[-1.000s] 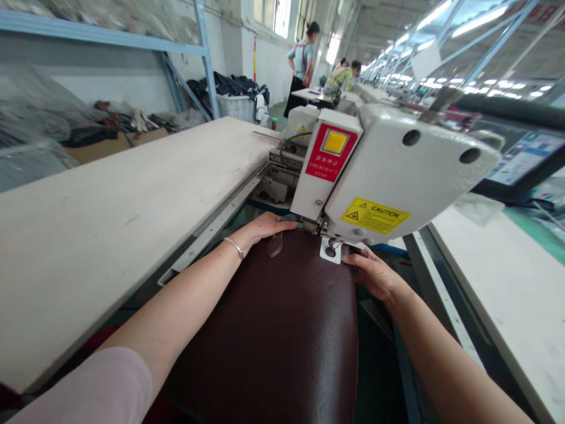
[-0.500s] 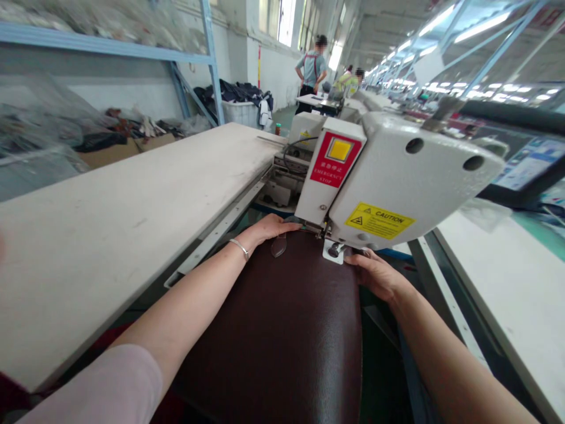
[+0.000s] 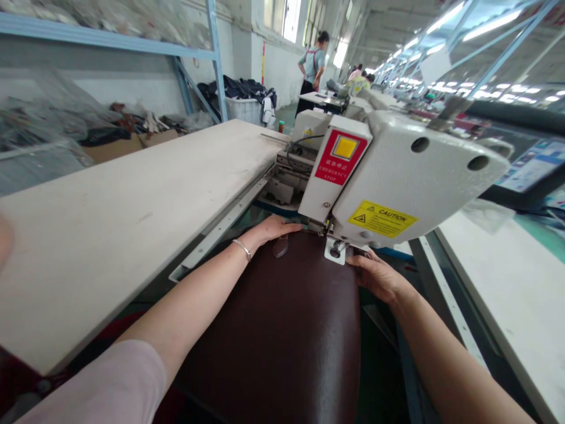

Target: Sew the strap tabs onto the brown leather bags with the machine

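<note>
A dark brown leather piece lies stretched from my lap up under the head of a white sewing machine. My left hand, with a thin bracelet on the wrist, lies flat on the leather's far left edge beside the machine. My right hand rests on the leather's right edge just under the presser foot, fingers curled over the edge. A small dark tab sits on the leather near my left hand.
A long white table runs along the left, another white surface on the right. A red emergency stop panel and yellow caution label mark the machine. Shelving with bagged goods stands left; a person stands far back.
The view has shifted slightly; both hands stay on the leather at the machine, nearly where they were.
</note>
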`<state>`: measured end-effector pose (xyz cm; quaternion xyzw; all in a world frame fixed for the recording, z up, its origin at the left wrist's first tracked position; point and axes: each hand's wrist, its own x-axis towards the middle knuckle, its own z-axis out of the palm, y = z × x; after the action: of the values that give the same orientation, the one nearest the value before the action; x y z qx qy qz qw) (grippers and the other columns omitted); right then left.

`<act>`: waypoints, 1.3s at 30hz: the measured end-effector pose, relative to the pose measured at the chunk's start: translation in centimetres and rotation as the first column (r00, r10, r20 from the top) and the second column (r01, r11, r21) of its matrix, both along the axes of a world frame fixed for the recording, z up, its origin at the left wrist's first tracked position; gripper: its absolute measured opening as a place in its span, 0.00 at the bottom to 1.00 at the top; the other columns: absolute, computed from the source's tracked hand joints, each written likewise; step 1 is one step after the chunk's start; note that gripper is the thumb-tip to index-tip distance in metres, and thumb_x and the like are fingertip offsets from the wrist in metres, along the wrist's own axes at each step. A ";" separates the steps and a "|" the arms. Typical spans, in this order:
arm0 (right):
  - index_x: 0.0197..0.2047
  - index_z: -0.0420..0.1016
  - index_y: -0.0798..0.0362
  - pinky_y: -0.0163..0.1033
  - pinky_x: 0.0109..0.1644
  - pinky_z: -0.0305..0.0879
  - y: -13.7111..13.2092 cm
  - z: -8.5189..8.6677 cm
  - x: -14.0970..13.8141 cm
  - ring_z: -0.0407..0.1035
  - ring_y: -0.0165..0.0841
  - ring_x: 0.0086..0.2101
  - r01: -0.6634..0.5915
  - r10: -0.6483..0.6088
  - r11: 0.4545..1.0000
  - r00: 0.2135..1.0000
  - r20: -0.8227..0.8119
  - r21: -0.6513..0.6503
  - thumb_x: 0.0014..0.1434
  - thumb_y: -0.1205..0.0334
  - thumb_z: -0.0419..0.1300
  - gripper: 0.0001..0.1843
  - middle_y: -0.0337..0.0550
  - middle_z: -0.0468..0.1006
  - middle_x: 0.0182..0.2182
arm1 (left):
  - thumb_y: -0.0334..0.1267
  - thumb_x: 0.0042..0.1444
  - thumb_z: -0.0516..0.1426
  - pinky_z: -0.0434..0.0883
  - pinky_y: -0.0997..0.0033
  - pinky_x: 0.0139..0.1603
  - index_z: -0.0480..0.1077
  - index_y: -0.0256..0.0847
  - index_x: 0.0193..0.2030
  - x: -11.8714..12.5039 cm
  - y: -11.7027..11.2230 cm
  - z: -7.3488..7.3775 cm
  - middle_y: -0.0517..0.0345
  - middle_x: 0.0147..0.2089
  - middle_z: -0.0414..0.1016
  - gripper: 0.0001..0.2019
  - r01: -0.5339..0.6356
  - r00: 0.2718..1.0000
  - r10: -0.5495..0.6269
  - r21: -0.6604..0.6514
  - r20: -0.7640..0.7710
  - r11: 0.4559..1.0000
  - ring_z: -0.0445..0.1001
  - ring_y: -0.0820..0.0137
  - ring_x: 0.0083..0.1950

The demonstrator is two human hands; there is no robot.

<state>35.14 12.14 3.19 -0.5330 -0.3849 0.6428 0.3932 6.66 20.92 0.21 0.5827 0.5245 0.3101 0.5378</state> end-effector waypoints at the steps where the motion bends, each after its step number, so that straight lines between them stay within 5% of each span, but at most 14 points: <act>1: 0.51 0.69 0.45 0.42 0.36 0.76 0.2 0.1 -0.2 0.72 0.39 0.43 0.005 -0.005 1.000 1.000 0.005 -0.004 0.41 0.62 0.75 0.33 0.39 0.75 0.51 | 0.62 0.40 0.66 0.57 0.70 0.25 0.73 0.36 0.23 -0.1 0.1 0.1 0.57 0.20 0.69 0.26 0.001 1.000 -0.001 0.007 -0.007 1.000 0.64 0.71 0.23; 15: 0.49 0.72 0.46 0.41 0.34 0.74 0.6 0.2 -0.5 0.73 0.40 0.41 0.018 -0.017 1.000 1.000 0.010 -0.023 0.40 0.61 0.75 0.32 0.38 0.77 0.49 | 0.72 0.50 0.52 0.62 0.70 0.32 0.77 0.35 0.30 -0.6 0.1 -1.3 0.54 0.27 0.73 0.36 0.053 0.989 -0.028 0.174 -0.145 0.983 0.70 0.66 0.31; 27: 0.48 0.71 0.45 0.41 0.37 0.71 -0.3 0.6 -0.7 0.73 0.38 0.37 -0.023 0.023 1.000 1.000 -0.016 -0.014 0.40 0.62 0.74 0.31 0.37 0.78 0.44 | 0.75 0.49 0.49 0.58 0.68 0.30 0.69 0.39 0.20 -2.3 -1.0 -1.7 0.56 0.22 0.67 0.36 0.055 0.943 0.008 0.181 -0.332 0.982 0.64 0.68 0.26; 31: 0.48 0.70 0.45 0.40 0.38 0.72 -3.4 0.4 -0.6 0.73 0.37 0.37 0.025 -0.027 0.999 0.998 -0.064 -0.036 0.41 0.61 0.75 0.30 0.37 0.78 0.42 | 0.77 0.47 0.49 0.54 0.68 0.27 0.65 0.41 0.16 -2.2 -2.9 -0.9 0.57 0.19 0.63 0.37 0.089 0.920 -0.008 0.188 -0.391 0.978 0.62 0.68 0.24; 39: 0.63 0.58 0.39 0.47 0.48 0.75 -15.6 -1.5 -4.2 0.70 0.48 0.53 0.184 -0.189 0.970 0.982 -0.019 -0.156 0.48 0.42 0.73 0.44 0.45 0.73 0.56 | 0.78 0.49 0.45 0.55 0.69 0.28 0.65 0.40 0.19 -2.1 -9.4 -1.4 0.58 0.20 0.64 0.38 0.187 0.906 -0.104 0.168 -0.410 0.968 0.63 0.69 0.25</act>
<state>30.90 -3.45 1.74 -0.5845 -0.2757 0.6397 0.4160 4.57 11.49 -1.23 0.7229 0.5433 0.1958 0.3793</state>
